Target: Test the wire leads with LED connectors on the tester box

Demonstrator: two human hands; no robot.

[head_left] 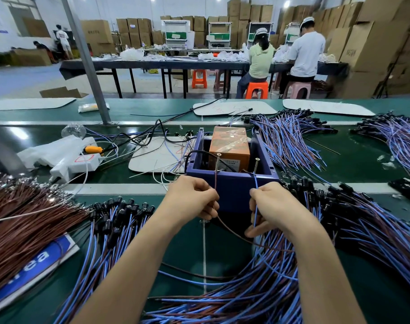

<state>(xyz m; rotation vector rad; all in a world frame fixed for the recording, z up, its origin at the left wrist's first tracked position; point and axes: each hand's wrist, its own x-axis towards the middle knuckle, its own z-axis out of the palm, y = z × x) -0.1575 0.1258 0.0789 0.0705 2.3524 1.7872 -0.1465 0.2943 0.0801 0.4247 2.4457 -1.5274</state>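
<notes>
two hands: apart; left hand pinches the brown wire, right hand pinches the blue wire
wire ends: raised to the screws on the blue box, just ahead of the hands
progress: one lead under test; heaps all round, likely many left

We are looking at the tester box, a purple open-topped box sitting upright at centre, with an orange block inside and two screws standing on its near rim. A brown lead is running up along the left screw, and a blue lead is reaching the right one's foot. Heaps of blue-and-brown leads with black LED connectors are lying at its 7, 4 and 1 o'clock.
</notes>
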